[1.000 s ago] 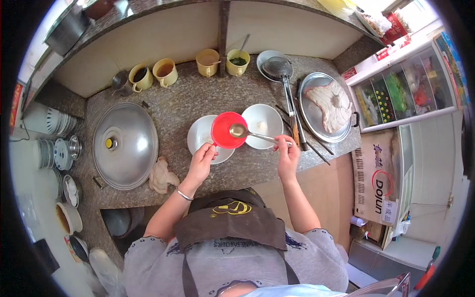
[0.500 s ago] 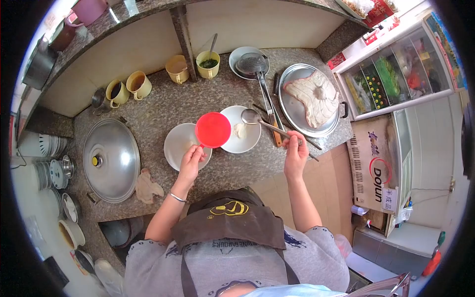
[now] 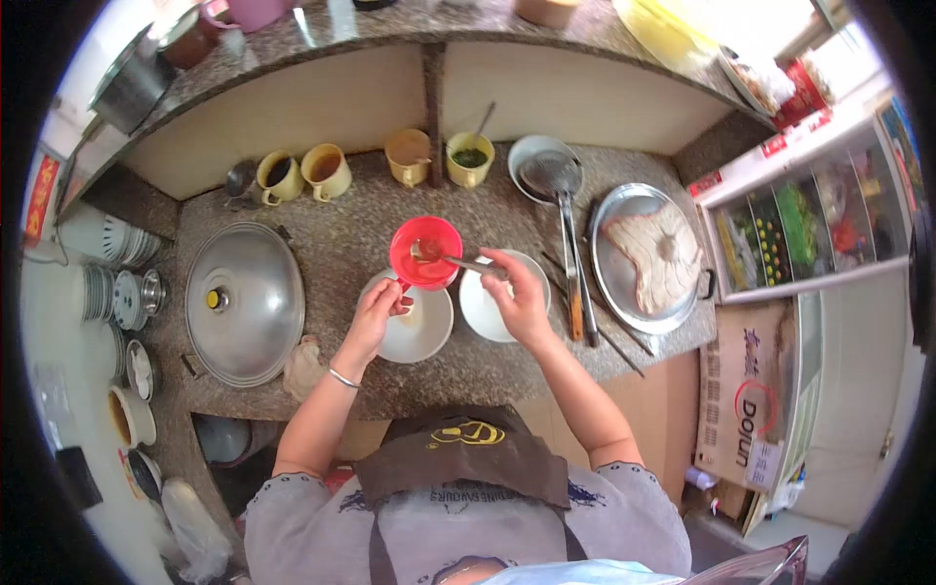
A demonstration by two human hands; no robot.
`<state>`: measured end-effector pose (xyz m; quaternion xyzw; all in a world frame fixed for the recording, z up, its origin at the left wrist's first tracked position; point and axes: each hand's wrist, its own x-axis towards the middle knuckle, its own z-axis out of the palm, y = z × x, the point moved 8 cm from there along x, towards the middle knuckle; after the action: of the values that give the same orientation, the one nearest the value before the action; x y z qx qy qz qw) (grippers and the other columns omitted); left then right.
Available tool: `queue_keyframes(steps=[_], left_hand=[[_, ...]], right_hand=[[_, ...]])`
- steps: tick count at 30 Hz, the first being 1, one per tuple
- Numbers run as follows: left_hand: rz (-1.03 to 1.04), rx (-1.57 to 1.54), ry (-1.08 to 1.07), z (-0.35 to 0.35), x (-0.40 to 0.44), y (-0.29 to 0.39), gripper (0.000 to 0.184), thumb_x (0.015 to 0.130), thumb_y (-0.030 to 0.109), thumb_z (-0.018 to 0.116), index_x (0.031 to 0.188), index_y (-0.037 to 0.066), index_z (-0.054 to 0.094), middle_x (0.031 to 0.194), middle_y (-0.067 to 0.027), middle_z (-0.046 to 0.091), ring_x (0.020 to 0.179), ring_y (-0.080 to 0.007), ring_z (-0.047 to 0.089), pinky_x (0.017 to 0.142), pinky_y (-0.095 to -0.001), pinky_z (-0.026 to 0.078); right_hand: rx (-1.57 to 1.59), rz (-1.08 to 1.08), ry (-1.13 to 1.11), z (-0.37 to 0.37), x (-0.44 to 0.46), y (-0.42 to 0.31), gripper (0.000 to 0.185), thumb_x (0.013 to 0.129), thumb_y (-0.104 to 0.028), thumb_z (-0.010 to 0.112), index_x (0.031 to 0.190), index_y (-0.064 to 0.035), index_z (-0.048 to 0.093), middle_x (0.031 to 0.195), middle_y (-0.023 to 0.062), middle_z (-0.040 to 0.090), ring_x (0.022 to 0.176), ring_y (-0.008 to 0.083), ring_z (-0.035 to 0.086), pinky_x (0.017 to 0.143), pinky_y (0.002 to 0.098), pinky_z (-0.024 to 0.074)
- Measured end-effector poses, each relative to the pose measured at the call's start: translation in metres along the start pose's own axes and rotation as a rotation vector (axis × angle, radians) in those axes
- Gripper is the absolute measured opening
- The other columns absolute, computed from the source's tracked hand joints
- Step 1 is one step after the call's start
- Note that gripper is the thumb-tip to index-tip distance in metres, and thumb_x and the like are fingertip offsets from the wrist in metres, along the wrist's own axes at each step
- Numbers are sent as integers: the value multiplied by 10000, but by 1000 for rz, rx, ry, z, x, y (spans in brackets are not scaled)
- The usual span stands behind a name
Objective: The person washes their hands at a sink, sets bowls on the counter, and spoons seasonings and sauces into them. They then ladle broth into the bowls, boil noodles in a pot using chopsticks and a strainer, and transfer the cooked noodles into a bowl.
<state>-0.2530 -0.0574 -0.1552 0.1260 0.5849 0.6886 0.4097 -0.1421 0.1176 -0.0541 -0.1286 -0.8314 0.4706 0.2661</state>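
My left hand [image 3: 375, 317] is closed around the handle of a red cup [image 3: 403, 258], held above the counter with its mouth facing up. Inside the cup rests the head of a metal spoon, whose handle [image 3: 475, 265] my right hand [image 3: 519, 300] grips. Partly under the cup stands a white bowl [image 3: 421, 336] with a little pale stuff at its bottom. Beside it, below my right hand, is a second white bowl [image 3: 483, 312]; the hand hides part of its inside.
Yellow cups [image 3: 327, 174] line the back, one [image 3: 469, 161] with chopped greens. A ladle [image 3: 548, 175] lies over a bowl. At right, a pale slab [image 3: 648, 253] sits on a metal lid [image 3: 606, 210]; at left is a domed lid [image 3: 249, 322]. A cloth [image 3: 304, 369] lies nearby.
The spoon has moved left from over the right bowl into the red cup, and my right hand came with it. The camera view has shifted.
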Motion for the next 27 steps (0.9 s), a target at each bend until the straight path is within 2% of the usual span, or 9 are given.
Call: queue_keyframes(steps=[1, 3, 4, 7, 11, 18, 24, 26, 27], left_hand=[[18, -2, 19, -11, 5, 3, 218, 893, 261, 426, 749, 101, 462, 770, 11, 497, 785, -121, 526, 738, -275, 415], [6, -47, 62, -32, 19, 4, 204, 891, 263, 432, 766, 107, 470, 778, 13, 511, 792, -119, 530, 729, -266, 419], [22, -53, 76, -40, 26, 7, 204, 891, 263, 432, 766, 107, 470, 778, 13, 511, 792, -119, 530, 729, -266, 419], [40, -125, 141, -72, 56, 7, 198, 891, 269, 438, 787, 105, 476, 791, 11, 522, 772, -109, 532, 700, -251, 429], [82, -38, 305, -127, 120, -21, 225, 894, 291, 437, 799, 90, 475, 782, 12, 512, 693, -89, 515, 663, -238, 442], [175, -71, 320, -164, 209, -41, 243, 906, 294, 407, 788, 88, 460, 724, 24, 445, 674, -81, 486, 648, -228, 428], [155, -79, 372, -171, 228, -38, 203, 907, 229, 402, 837, 44, 447, 703, 8, 449, 630, -92, 469, 580, -256, 410], [287, 289, 426, -173, 213, -15, 157, 891, 198, 428, 908, 41, 427, 673, -22, 461, 603, -116, 482, 567, -267, 408], [285, 289, 429, -172, 205, -12, 157, 891, 198, 428, 908, 41, 427, 673, -22, 461, 603, -116, 482, 567, -267, 408]], right_hand=[[8, -21, -13, 7, 6, -6, 351, 770, -98, 596, 1107, -39, 518, 842, 73, 592, 770, 164, 564, 702, 279, 441], [204, 166, -118, 27, 10, 0, 460, 761, -89, 604, 1191, -45, 444, 845, 80, 590, 777, 163, 567, 725, 281, 443], [177, 161, -163, 34, 7, 8, 526, 770, -91, 598, 1246, -51, 377, 843, 82, 591, 778, 157, 566, 745, 289, 442], [182, 286, -187, 39, -10, 37, 505, 803, -102, 559, 1263, -51, 356, 869, 57, 562, 805, 123, 532, 756, 261, 422], [231, 474, -85, 29, -63, 104, 431, 824, -92, 538, 1229, -50, 399, 835, 49, 562, 801, 122, 542, 746, 257, 433], [81, 751, -48, 16, -141, 130, 340, 851, -99, 495, 1173, 0, 440, 815, 68, 566, 747, 118, 549, 702, 247, 455], [92, 804, -77, 40, -144, 126, 290, 846, -119, 520, 1115, -11, 500, 788, 36, 557, 731, 100, 541, 679, 237, 445], [101, 795, -92, 49, -140, 120, 295, 839, -125, 533, 1116, -27, 508, 776, 15, 550, 707, 81, 529, 658, 229, 432], [96, 785, -99, 52, -139, 122, 288, 836, -128, 538, 1105, -25, 516, 769, 15, 545, 702, 78, 519, 652, 228, 429]])
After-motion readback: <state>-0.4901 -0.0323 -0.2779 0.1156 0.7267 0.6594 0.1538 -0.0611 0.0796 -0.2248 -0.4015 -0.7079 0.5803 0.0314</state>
